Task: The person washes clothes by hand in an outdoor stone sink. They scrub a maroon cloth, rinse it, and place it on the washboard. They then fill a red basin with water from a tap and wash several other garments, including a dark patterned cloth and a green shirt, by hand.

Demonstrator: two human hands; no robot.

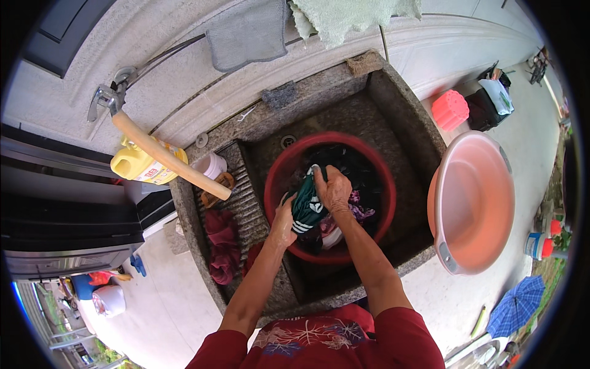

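Observation:
Both my hands grip a dark green cloth garment (309,206) with white stripes and white markings. My left hand (283,222) closes on its left side, and my right hand (334,189) is wrapped round its upper right part. The garment is held over a red basin (391,203), which stands in a stone sink (393,117). Inside the basin lie dark wet clothes (353,163) and a purple patterned cloth (362,213). Parts of these clothes are hidden under my hands and the garment.
A ribbed washboard (249,197) forms the sink's left side, with maroon cloth (222,243) on it. Beside it are a tap hose (166,157), a yellow jug (138,165) and a small white tub (211,165). A large pink basin (479,203) stands at the right.

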